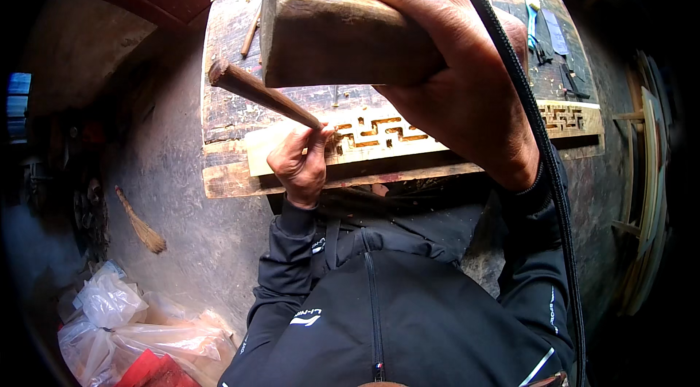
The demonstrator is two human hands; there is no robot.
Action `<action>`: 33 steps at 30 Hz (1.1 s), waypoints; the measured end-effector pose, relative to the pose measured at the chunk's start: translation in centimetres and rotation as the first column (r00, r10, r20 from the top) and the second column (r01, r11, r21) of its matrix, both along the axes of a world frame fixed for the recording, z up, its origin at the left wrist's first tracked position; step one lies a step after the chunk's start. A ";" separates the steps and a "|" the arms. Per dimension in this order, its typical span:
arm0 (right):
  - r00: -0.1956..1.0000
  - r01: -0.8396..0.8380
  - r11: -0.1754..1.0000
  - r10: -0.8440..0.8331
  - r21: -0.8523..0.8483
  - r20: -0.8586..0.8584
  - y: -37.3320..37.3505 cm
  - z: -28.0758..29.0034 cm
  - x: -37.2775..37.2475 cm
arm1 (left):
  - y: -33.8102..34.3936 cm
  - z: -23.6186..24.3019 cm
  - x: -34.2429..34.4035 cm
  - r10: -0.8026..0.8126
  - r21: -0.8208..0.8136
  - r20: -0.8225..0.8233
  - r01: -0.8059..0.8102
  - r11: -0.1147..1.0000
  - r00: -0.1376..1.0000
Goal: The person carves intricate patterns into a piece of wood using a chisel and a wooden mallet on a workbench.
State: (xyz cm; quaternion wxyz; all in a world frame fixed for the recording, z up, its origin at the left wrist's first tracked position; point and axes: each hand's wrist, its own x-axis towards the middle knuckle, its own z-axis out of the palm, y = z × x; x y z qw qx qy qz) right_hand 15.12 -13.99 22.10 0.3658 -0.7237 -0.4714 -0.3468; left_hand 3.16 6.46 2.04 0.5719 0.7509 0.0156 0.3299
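The block (343,41) was wood, dark and matt along its side, with rounded, worn edges; its top looked pale in the glare. The rod (255,91) was brown wood, fairly smooth down its length and rougher at its blunt end. The board (264,149) was pale, smooth-looking wood, its cut pattern rougher and darker inside. The tabletop (227,30) was wood too, scuffed, stained and uneven. The jacket (430,299) was matt black cloth, and the cord (537,121) had a braided, textured skin. The bag (113,301) was clear plastic, glossy and crinkled, while the floor (186,176) looked hard, matt and mottled
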 end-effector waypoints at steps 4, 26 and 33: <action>1.000 0.002 1.000 -0.002 -0.003 0.002 0.2 0.1 0.0 | -0.1 -0.1 0.0 0.006 -0.003 -0.007 -0.006 1.000 1.000; 1.000 0.024 0.999 -0.024 -0.024 0.016 0.4 0.0 -0.1 | 0.0 0.0 0.1 -0.021 -0.027 0.002 0.021 0.999 1.000; 0.999 0.030 0.999 -0.029 -0.020 0.026 0.6 0.0 0.1 | 0.2 0.3 0.3 -0.031 0.103 0.016 0.030 0.994 0.999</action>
